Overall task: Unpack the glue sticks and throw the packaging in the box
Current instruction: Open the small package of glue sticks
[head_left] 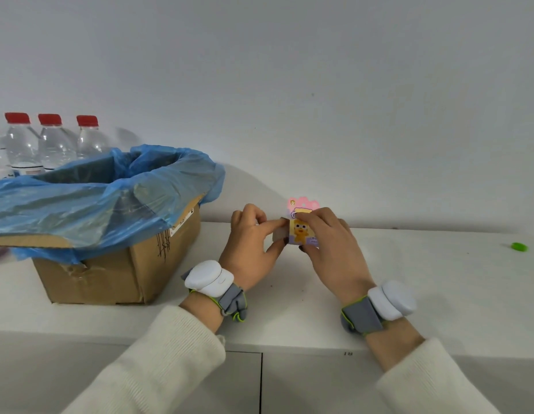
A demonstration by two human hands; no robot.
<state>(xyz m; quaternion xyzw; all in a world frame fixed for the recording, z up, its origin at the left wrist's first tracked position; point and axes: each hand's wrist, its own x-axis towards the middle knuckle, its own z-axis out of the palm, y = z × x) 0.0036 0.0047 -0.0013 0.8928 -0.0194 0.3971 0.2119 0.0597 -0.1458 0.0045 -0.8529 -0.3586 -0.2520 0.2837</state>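
Both hands hold a small glue stick package (301,231) above the white tabletop, in the middle of the view. The package has a pink, flower-shaped card top and a yellow cartoon figure on a purple front. My left hand (249,249) pinches its left end, where a whitish part sticks out between thumb and forefinger. My right hand (331,249) grips the card from the right and top. The cardboard box (116,264), lined with a blue plastic bag (89,195), stands open to the left of my hands. My fingers hide the back of the package.
Three clear water bottles with red caps (50,144) stand behind the box against the white wall. A small green object (519,247) lies on the tabletop at far right. The table's front edge runs below my wrists, with cabinet doors underneath.
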